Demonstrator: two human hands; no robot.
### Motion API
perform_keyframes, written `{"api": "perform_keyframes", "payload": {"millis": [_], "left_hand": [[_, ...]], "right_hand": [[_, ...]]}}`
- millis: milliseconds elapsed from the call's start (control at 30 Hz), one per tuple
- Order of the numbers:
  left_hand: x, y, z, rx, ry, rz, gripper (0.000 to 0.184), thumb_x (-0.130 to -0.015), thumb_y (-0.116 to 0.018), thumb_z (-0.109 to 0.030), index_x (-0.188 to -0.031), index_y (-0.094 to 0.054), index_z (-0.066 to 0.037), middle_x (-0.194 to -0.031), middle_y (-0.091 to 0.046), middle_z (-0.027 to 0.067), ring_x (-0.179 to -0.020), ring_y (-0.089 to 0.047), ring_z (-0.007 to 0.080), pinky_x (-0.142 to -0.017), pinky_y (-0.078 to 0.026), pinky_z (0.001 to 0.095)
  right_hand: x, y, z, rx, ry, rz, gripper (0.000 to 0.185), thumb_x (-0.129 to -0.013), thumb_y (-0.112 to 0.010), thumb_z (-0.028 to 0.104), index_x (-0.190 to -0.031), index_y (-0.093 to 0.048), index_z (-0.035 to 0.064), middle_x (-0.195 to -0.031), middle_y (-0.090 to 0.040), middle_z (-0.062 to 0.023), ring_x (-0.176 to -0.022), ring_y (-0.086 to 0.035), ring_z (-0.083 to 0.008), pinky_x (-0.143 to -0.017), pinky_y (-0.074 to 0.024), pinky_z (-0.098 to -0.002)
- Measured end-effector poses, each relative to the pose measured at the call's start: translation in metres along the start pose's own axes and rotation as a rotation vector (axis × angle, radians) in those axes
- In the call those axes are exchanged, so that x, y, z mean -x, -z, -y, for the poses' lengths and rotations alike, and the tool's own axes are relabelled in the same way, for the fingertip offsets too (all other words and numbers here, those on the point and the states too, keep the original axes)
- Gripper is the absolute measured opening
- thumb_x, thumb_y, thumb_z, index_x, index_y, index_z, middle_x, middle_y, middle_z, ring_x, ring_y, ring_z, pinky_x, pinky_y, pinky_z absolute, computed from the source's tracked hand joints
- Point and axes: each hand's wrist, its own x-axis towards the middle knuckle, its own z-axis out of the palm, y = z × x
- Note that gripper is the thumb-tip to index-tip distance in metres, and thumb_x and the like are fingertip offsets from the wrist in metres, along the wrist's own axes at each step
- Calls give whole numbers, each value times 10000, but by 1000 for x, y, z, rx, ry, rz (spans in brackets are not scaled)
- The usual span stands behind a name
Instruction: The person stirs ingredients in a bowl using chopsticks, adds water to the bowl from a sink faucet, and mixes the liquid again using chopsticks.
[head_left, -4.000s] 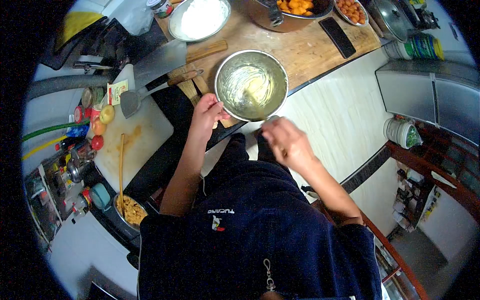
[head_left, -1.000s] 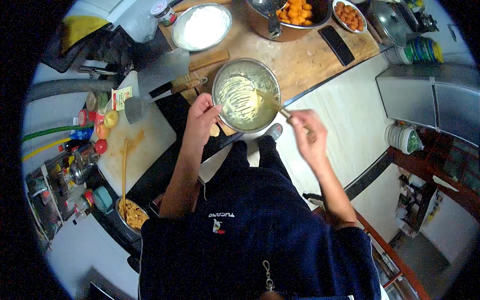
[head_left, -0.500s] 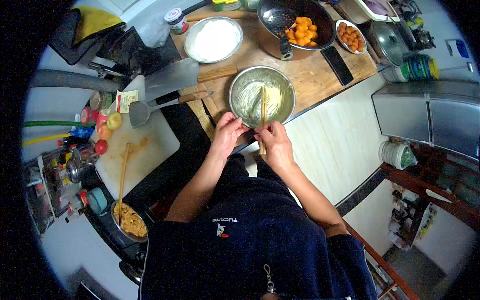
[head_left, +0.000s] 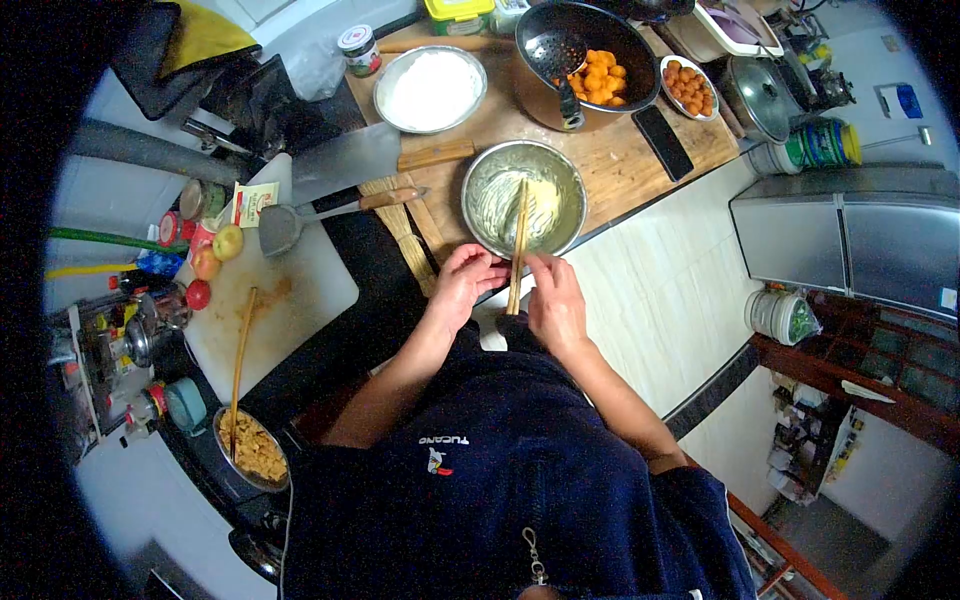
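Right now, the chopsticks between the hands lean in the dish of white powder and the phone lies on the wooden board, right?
Not quite: the head view shows the chopsticks between the left hand and right hand leaning in the metal bowl with pale yellow smears, not the dish of white powder. The phone does lie on the wooden board.
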Motion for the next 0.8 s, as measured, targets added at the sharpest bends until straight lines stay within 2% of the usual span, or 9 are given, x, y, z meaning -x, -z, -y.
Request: {"api": "perform_keyframes", "payload": {"millis": [67,100,133,200,300,433,667,767,800], "left_hand": [[1,-3,0,-16,6,8,160,-899,-477,-151,-986,-463,-16,-957,-565,142,-862,-603,269,-764,-497,367],[1,-2,1,-12,5,14,162,-900,-476,-151,-987,-462,-16,-961,-565,142,-859,-604,270,-764,-497,368],[0,-1,2,-7,5,20,163,-900,-476,-152,-989,-461,-16,-964,-564,142,-856,-605,270,-763,-497,368],[-1,-2,3,-2,6,22,164,-900,-478,-154,-991,-462,-18,-965,-568,138,-848,-608,266,-758,-498,367],[-5,-8,4,6,8,18,157,-897,-483,-148,-990,-466,-23,-958,-575,130,-835,-612,258,-742,-502,362],[-11,-8,10,16,-10,29,142,-897,-479,-132,-992,-470,-27,-943,-583,121,-822,-613,244,-717,-507,348],[-17,-9,14,0,-33,-39,119,-911,-433,-114,-986,-459,-26,-942,-581,121,-804,-618,238,-702,-516,341],[-10,-19,-1,8,-45,-105,122,-925,-380,-107,-973,-452,-21,-951,-574,133,-775,-622,236,-680,-531,335],[-9,-19,-5,80,-32,-92,122,-926,-372,-104,-972,-448,-19,-943,-576,140,-755,-624,238,-659,-541,330]], "right_hand": [[10,1,-9,-112,-122,-31,451,-656,-569,-81,-1083,-495,42,-911,-503,-146,-789,-542,-271,-656,-471,-350],[14,6,-8,-193,-297,49,422,-665,-553,-65,-1068,-472,27,-949,-493,-155,-791,-536,-294,-670,-467,-368],[20,3,-13,-211,-316,-7,353,-709,-586,-30,-1041,-479,26,-863,-516,-135,-671,-543,-249,-600,-463,-335],[30,1,-22,-356,-577,55,258,-750,-617,33,-985,-513,19,-740,-542,-94,-601,-530,-179,-575,-445,-290],[44,-8,-33,-510,-706,124,165,-810,-607,79,-931,-534,-6,-644,-517,-1,-587,-472,-76,-537,-401,-222],[59,-22,-36,-568,-680,186,138,-848,-573,131,-884,-562,-2,-675,-524,9,-595,-453,-55,-543,-385,-205],[64,-23,-34,-487,-623,325,138,-836,-582,111,-916,-570,-1,-731,-561,-31,-653,-497,-95,-606,-424,-241],[60,-17,-29,-443,-641,348,149,-804,-600,155,-886,-606,32,-783,-611,-147,-635,-585,-233,-593,-460,-322],[62,-19,-30,-445,-612,337,154,-803,-599,160,-892,-605,34,-788,-612,-148,-641,-588,-238,-599,-464,-326]]}}
